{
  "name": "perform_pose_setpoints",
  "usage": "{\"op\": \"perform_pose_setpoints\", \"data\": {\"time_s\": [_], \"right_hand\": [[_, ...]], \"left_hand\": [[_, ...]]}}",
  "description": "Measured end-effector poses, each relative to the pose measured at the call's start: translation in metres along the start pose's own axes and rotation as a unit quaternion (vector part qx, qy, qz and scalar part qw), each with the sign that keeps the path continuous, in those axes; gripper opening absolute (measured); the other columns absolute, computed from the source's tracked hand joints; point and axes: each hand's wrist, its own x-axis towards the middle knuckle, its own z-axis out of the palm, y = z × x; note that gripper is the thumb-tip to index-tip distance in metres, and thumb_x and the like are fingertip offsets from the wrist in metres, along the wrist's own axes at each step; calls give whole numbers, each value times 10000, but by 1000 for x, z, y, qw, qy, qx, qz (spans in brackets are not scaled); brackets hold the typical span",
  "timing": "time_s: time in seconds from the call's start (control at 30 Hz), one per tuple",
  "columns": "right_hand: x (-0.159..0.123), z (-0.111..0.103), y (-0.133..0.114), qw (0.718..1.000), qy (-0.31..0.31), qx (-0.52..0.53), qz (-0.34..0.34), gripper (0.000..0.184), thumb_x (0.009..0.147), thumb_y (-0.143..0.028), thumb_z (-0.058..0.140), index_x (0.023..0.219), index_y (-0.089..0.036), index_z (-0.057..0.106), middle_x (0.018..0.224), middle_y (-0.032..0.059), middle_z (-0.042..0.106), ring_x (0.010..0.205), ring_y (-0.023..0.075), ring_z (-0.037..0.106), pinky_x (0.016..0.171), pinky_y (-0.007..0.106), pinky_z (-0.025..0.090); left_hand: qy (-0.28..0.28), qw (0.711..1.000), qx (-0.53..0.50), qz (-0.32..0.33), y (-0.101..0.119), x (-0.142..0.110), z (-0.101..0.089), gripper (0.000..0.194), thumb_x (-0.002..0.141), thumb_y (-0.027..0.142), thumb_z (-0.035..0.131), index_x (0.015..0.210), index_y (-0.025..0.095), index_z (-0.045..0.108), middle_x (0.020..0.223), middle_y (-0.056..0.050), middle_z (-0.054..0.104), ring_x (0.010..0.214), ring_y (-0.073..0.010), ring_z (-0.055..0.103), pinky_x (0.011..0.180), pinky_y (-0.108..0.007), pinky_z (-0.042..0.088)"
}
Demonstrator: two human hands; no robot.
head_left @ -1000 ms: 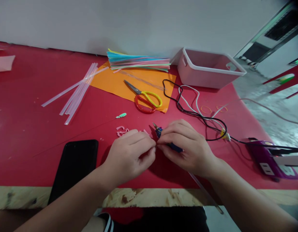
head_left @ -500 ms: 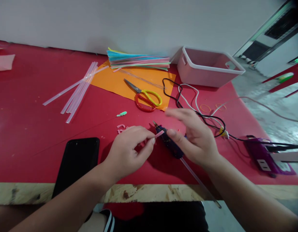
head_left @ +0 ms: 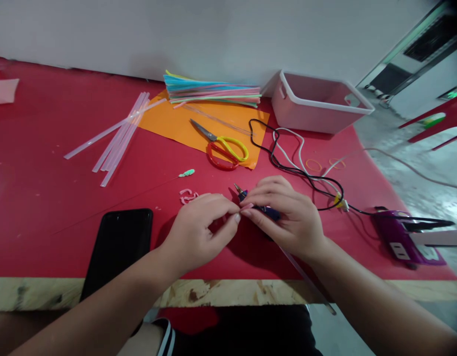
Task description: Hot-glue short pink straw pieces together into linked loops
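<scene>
Both hands have the grip pinched small here. Left hand (head_left: 204,230) has thumb and index finger together on a tiny pink strip (head_left: 247,206), and the right hand (head_left: 290,217) has thumb and forefinger closed on it too, tips practically meeting. Most of the strip is hidden by fingers, so can't tell its full shape. It's just beside the blue glue gun (head_left: 270,212), which lies on the red bench (head_left: 50,198) partly under the right hand, metal nozzle poking out past the fingers, clear glue stick (head_left: 306,277) trailing out the back over the bench edge. Curly pink scraps (head_left: 187,197) sit just beyond the left hand, black phone (head_left: 119,247) nearby, scissors (head_left: 227,153) further back.
</scene>
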Motion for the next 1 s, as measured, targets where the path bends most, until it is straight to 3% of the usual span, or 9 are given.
{"op": "perform_pose_setpoints", "data": {"time_s": [0.47,0.6,0.77,1.0], "right_hand": [[-9,5,-4,985,63,-131,-92,171,806,-159,786,931,-267,740,860,-5,802,781,182,664,758,385,548],[-8,4,-3,984,80,-132,-88,186,787,-140,792,908,-267,731,831,0,791,758,184,669,740,384,550],[-3,-3,1,979,139,-148,-36,167,834,-119,719,916,-262,745,835,25,776,768,202,691,776,410,552],[0,0,-4,993,51,-90,-63,156,823,-255,777,977,-258,747,879,20,796,819,206,679,825,431,540]], "left_hand": [[-24,995,-87,-42,-1,6,-2,155,811,83,550,691,178,577,625,46,538,585,-96,488,570,-218,394],[-19,993,-96,-58,0,5,0,146,791,82,555,676,171,567,619,47,526,583,-91,485,569,-216,384],[-51,990,-115,-59,3,2,2,146,784,71,577,673,165,588,624,41,556,569,-86,482,562,-212,383],[-22,992,-109,-67,-1,4,1,135,828,120,578,703,170,592,625,42,538,546,-84,451,527,-212,360]]}}
